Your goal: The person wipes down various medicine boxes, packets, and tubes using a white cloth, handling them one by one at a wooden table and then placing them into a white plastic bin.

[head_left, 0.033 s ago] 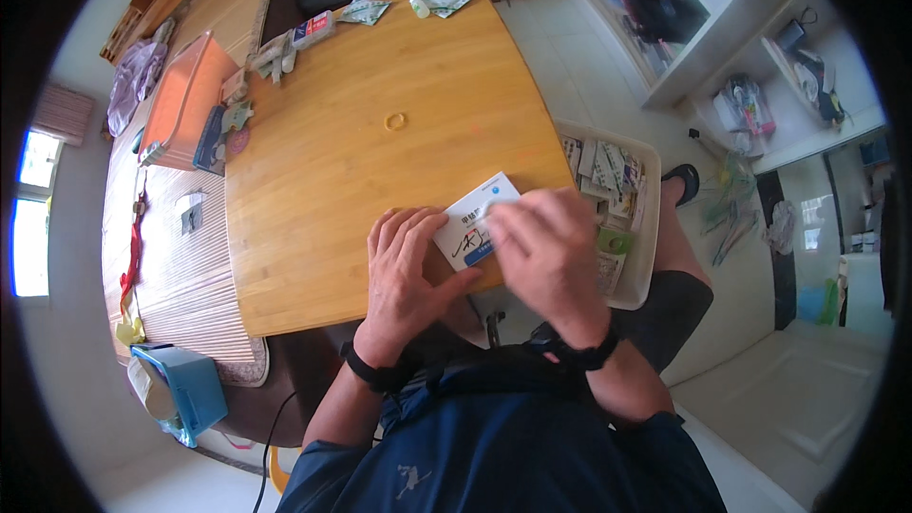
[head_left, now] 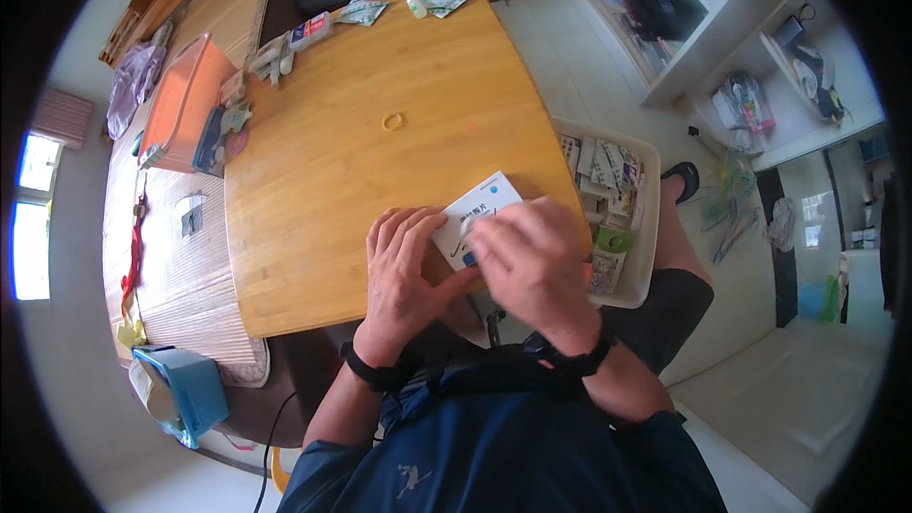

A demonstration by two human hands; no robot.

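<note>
A flat white medicine box (head_left: 484,198) with blue and dark printing lies near the table's front edge. My left hand (head_left: 404,256) rests over its left side, with thumb and index finger bracing the box's left and near edges. My right hand (head_left: 534,261) is over the box's right part, its fingers pinched around a small white wad (head_left: 466,227) pressed to the printed face. Those fingers cover much of the wad and of the box. A yellow rubber band (head_left: 392,122) lies farther off on the wooden table (head_left: 342,161).
A cream bin (head_left: 650,228) of packets and boxes stands right of the table. Green-white packets (head_left: 442,0), a small box (head_left: 311,31) and gloves (head_left: 274,57) line the far side. An orange basket (head_left: 185,100) is at left, a blue bin (head_left: 195,389) lower left.
My right hand has shifted a little left and nearer to me across the box, with the white wad in its fingers. My left hand stays in place.
</note>
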